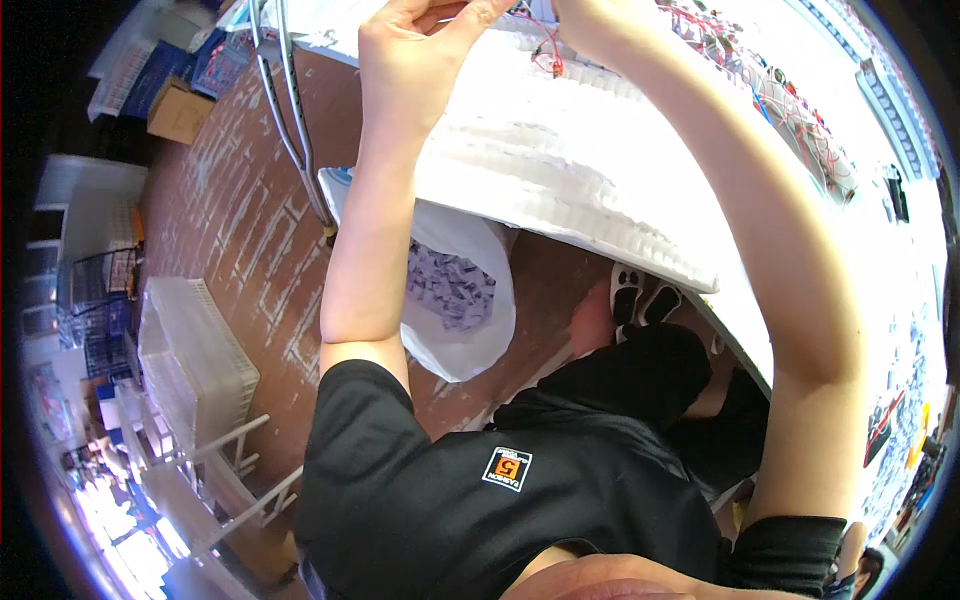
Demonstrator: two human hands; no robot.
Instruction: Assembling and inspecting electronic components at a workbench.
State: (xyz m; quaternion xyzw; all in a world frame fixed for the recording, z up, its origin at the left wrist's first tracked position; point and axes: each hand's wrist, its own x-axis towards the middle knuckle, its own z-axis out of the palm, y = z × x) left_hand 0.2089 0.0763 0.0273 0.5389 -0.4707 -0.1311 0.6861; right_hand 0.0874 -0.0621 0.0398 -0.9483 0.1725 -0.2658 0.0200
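At the top edge of the head view, my left hand (418,32) is raised over the white table, its thumb and fingers closed in a pinch. What the pinch holds, if anything, is cut off and too small to make out. Just to its right is my right hand (592,28), with only the wrist and back part showing; its fingers are hidden beyond the frame. Thin red wires (550,62) hang or lie between the two hands, over the bright tabletop. I cannot tell which hand, if either, touches them.
The white table (600,215) has a glaring top and a ridged near edge. Wires and small parts (800,115) are heaped at its right. Below hangs a white bag (455,360) of small scraps. Metal legs (285,110), a cardboard box (180,112) and a translucent crate (195,350) stand left.
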